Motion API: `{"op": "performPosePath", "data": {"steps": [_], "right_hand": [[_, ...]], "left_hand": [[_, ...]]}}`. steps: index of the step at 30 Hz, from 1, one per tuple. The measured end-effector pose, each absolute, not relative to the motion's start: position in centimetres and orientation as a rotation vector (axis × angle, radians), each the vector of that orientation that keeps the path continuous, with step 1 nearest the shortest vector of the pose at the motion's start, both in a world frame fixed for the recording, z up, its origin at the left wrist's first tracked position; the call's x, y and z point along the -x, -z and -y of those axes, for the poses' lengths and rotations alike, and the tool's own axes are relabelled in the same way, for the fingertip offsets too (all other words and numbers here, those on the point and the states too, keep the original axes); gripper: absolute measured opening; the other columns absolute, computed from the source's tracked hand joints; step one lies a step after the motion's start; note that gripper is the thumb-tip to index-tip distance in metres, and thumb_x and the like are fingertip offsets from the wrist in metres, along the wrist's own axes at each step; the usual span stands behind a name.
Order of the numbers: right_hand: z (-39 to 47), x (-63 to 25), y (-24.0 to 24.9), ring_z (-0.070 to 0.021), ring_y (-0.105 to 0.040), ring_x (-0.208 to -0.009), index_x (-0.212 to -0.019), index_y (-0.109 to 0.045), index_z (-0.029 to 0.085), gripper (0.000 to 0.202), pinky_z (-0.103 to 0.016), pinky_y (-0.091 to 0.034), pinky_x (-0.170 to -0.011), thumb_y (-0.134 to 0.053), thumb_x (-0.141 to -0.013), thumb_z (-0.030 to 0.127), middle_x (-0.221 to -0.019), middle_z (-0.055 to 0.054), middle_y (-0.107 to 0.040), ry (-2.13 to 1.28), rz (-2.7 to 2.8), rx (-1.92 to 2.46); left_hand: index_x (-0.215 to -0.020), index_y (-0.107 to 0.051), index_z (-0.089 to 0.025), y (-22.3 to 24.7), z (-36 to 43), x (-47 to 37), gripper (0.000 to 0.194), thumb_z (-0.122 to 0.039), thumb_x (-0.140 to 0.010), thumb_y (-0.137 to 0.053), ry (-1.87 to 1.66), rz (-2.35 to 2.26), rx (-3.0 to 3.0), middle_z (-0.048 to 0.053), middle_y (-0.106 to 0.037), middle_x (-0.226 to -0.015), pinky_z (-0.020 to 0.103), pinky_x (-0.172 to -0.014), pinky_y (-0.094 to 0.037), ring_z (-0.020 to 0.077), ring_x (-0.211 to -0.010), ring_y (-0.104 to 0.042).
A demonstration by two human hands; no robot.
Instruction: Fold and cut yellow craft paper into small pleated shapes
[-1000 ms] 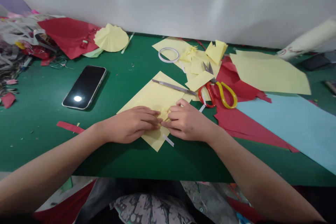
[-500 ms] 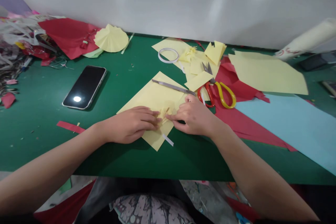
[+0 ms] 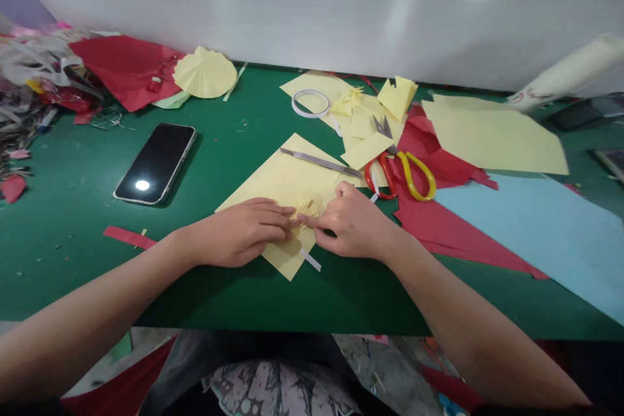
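- Bottom centre of the frame, on the green tabletop (image 3: 292, 305): a white strip (image 3: 312, 261) sticks out from the lower right edge of a yellow sheet (image 3: 268, 182).
- Left hand (image 3: 246, 232), centre: palm down on the sheet, fingers nearly straight, their tips at a small folded yellow piece (image 3: 308, 208). Whether it pinches the piece, I cannot tell.
- Right hand (image 3: 358, 224), right of centre: index finger stretched out onto the piece, other fingers curled in; no firm grip can be made out.
- The change: the right index finger has just moved left, closing the gap to the left fingertips. The 2 hands now meet over the folded piece, which seems pressed down on the sheet.
- Farther up: a slim metal tool (image 3: 316, 160) lies across the sheet's upper right edge; scissors (image 3: 392, 149) lie blades apart beside it.
- Left of centre: a phone (image 3: 156, 162).
- Upper centre: a white tape roll (image 3: 309, 116). Upper left: a pleated yellow disc (image 3: 205, 75).
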State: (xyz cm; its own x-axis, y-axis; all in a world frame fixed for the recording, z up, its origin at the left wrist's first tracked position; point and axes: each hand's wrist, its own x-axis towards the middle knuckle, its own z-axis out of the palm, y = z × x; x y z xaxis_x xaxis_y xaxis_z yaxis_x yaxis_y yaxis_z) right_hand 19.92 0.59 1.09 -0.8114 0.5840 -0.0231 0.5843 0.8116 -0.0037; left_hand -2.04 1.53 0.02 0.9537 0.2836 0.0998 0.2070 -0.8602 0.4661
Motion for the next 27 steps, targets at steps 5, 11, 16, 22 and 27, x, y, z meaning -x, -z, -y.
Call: {"op": "performPosePath", "data": {"steps": [5, 11, 16, 22, 27], "right_hand": [[-1.0, -20.3, -1.8, -0.0113, -0.041, -0.048, -0.105, -0.059, 0.026, 0.034, -0.03, -0.017, -0.059, -0.039, -0.078, 0.026, -0.05, -0.003, -0.06, 0.002, -2.805, -1.175], [-1.1, -20.4, -1.5, -0.014, -0.048, -0.054, -0.104, -0.06, 0.02, 0.033, -0.032, -0.02, -0.063, -0.039, -0.08, 0.029, -0.056, -0.004, -0.063, 0.012, -2.829, -1.229], [-1.6, -20.8, -1.1, -0.0146, -0.053, -0.073, -0.095, -0.058, 0.016, 0.023, -0.032, -0.022, -0.073, -0.044, -0.082, 0.028, -0.077, -0.004, -0.064, 0.118, -3.046, -1.104], [-1.9, -20.7, -0.8, -0.0133, -0.049, -0.082, -0.082, -0.055, 0.017, 0.021, -0.03, -0.024, -0.074, -0.034, -0.084, 0.012, -0.086, -0.004, -0.057, 0.038, -3.118, -0.975], [-1.7, -20.4, -0.4, -0.0136, -0.047, -0.082, -0.08, -0.055, 0.018, 0.023, -0.031, -0.025, -0.076, -0.033, -0.084, 0.012, -0.088, -0.004, -0.056, -0.053, -3.157, -0.929]], "left_hand": [[-0.109, -0.05, -0.016, 0.1, -1.5, 2.1, 0.036, -0.006, -0.078, -0.036, -0.236, -0.329, -2.656, 0.005, -0.053, -0.114, 0.04, -0.099, -0.028, 0.0197, -0.117, -0.037], [-0.111, -0.049, -0.016, 0.2, -1.6, 2.1, 0.037, -0.006, -0.078, -0.036, -0.223, -0.331, -2.674, 0.005, -0.052, -0.116, 0.039, -0.099, -0.028, 0.0195, -0.117, -0.036], [-0.113, -0.047, -0.016, 0.5, -1.7, 2.2, 0.039, -0.006, -0.077, -0.037, -0.3, -0.298, -2.664, 0.007, -0.052, -0.116, 0.042, -0.098, -0.029, 0.0206, -0.116, -0.037], [-0.114, -0.046, -0.015, 0.7, -1.4, 2.1, 0.038, -0.005, -0.079, -0.034, -0.363, -0.387, -2.611, 0.005, -0.052, -0.116, 0.041, -0.097, -0.032, 0.0183, -0.116, -0.037], [-0.112, -0.047, -0.015, 0.7, -1.3, 1.9, 0.036, -0.006, -0.079, -0.035, -0.406, -0.435, -2.584, 0.006, -0.053, -0.114, 0.04, -0.095, -0.034, 0.0187, -0.113, -0.04]]}}
